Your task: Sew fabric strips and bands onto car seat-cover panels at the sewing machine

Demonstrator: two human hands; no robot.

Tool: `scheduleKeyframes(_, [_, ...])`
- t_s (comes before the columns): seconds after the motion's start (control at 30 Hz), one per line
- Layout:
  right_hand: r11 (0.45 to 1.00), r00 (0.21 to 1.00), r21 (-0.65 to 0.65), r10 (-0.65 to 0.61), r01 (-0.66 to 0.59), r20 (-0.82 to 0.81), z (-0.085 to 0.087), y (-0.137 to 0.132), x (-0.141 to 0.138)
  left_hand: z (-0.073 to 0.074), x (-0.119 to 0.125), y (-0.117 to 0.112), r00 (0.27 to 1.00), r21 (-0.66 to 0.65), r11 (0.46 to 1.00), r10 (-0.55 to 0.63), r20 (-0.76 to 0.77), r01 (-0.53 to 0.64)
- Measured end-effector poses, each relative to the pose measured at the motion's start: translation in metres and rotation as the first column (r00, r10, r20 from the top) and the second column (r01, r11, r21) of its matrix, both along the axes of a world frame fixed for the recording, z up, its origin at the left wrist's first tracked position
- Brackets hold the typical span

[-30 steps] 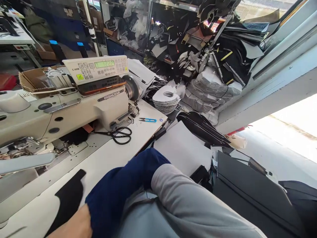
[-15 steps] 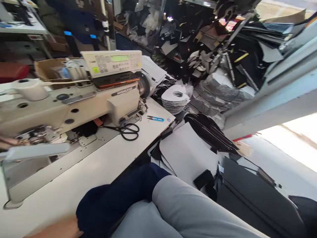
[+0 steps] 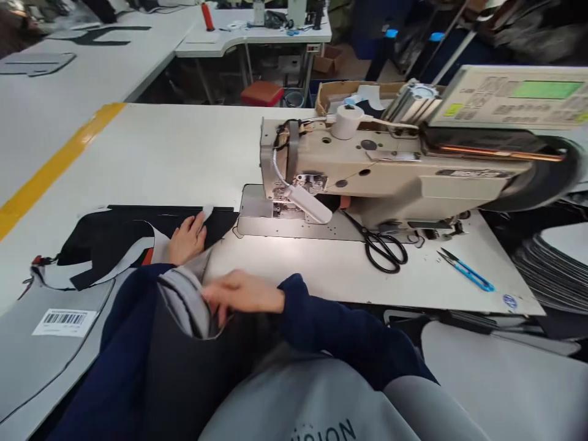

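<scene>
My left hand [image 3: 187, 237] rests on a pile of black and grey cut fabric pieces [image 3: 119, 240] on the white table, its fingers closed on a grey edge. My right hand [image 3: 241, 294], blurred, pinches the edge of a dark piece with a grey lining [image 3: 193, 318] held against my chest. A beige industrial sewing machine [image 3: 390, 171] stands to the right of both hands, its needle area [image 3: 285, 205] lit by a small lamp.
Black scissors [image 3: 383, 248] and blue thread snips [image 3: 466, 271] lie on the white table [image 3: 184, 153] in front of the machine. A grey piece with a barcode label [image 3: 64, 320] lies at the left. Other worktables stand behind, stacked cut pieces at the right.
The view has swung left from the cluttered shelves to the sewing table. Both hands have come into view, now holding fabric pieces in front of the machine.
</scene>
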State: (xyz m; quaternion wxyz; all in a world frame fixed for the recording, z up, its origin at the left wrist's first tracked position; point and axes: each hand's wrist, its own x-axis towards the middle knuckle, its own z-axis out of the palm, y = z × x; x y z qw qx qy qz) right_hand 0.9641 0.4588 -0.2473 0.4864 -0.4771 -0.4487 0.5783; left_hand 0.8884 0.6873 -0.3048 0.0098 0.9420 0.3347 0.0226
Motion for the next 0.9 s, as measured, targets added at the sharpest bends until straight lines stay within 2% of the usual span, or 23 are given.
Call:
scheduleKeyframes(0.03, [0.993, 0.975, 0.043, -0.117, 0.111, 0.191, -0.007, 0.004, 0.010, -0.003, -0.004, -0.005, 1.000, 0.018, 1.000, -0.006, 0.022, 0.005])
scheduleKeyframes(0.07, [0.969, 0.891, 0.121, -0.245, 0.214, 0.382, -0.016, 0.009, 0.019, -0.006, -0.007, -0.008, 0.999, 0.036, 0.999, -0.017, 0.036, 0.016])
scheduleKeyframes(0.1, [0.940, 0.770, 0.224, -0.339, 0.256, 0.541, -0.026, 0.013, 0.026, -0.009, -0.010, -0.009, 0.998, 0.050, 0.998, -0.041, 0.055, 0.038])
scheduleKeyframes(0.13, [0.924, 0.651, 0.320, -0.376, 0.210, 0.660, -0.036, 0.018, 0.030, -0.011, -0.012, -0.009, 0.994, 0.060, 0.995, -0.082, 0.079, 0.077])
scheduleKeyframes(0.2, [0.909, 0.464, 0.416, -0.354, -0.035, 0.812, -0.058, 0.024, 0.030, -0.015, -0.015, -0.005, 0.975, 0.074, 0.981, -0.189, 0.116, 0.181])
scheduleKeyframes(0.27, [0.885, 0.325, 0.415, -0.337, -0.211, 0.884, -0.078, 0.028, 0.021, -0.017, -0.014, -0.002, 0.947, 0.081, 0.953, -0.300, 0.115, 0.292])
scheduleKeyframes(0.3, [0.879, 0.279, 0.412, -0.344, -0.239, 0.896, -0.086, 0.028, 0.015, -0.018, -0.013, -0.002, 0.934, 0.079, 0.938, -0.343, 0.100, 0.336])
scheduleKeyframes(0.4, [0.876, 0.235, 0.450, -0.406, -0.174, 0.883, -0.097, 0.029, 0.005, -0.016, -0.007, -0.004, 0.907, 0.068, 0.905, -0.422, 0.007, 0.420])
scheduleKeyframes(0.5, [0.855, 0.230, 0.513, -0.486, -0.074, 0.843, -0.089, 0.033, 0.007, -0.009, -0.002, -0.007, 0.881, 0.045, 0.882, -0.465, -0.091, 0.470])
scheduleKeyframes(0.57, [0.849, 0.227, 0.519, -0.489, -0.098, 0.843, -0.082, 0.040, 0.010, -0.006, 0.000, -0.008, 0.867, 0.023, 0.873, -0.479, -0.139, 0.486])
scheduleKeyframes(0.63, [0.869, 0.213, 0.469, -0.433, -0.158, 0.876, -0.080, 0.048, 0.010, -0.004, 0.002, -0.008, 0.853, -0.002, 0.866, -0.492, -0.173, 0.499])
scheduleKeyframes(0.73, [0.904, 0.167, 0.388, -0.361, -0.178, 0.918, -0.085, 0.057, 0.007, -0.007, 0.004, -0.008, 0.837, -0.020, 0.855, -0.512, -0.192, 0.518])
scheduleKeyframes(0.9, [0.898, 0.149, 0.398, -0.374, -0.189, 0.915, -0.094, 0.057, 0.005, -0.014, 0.005, -0.009, 0.827, -0.036, 0.843, -0.535, -0.174, 0.537])
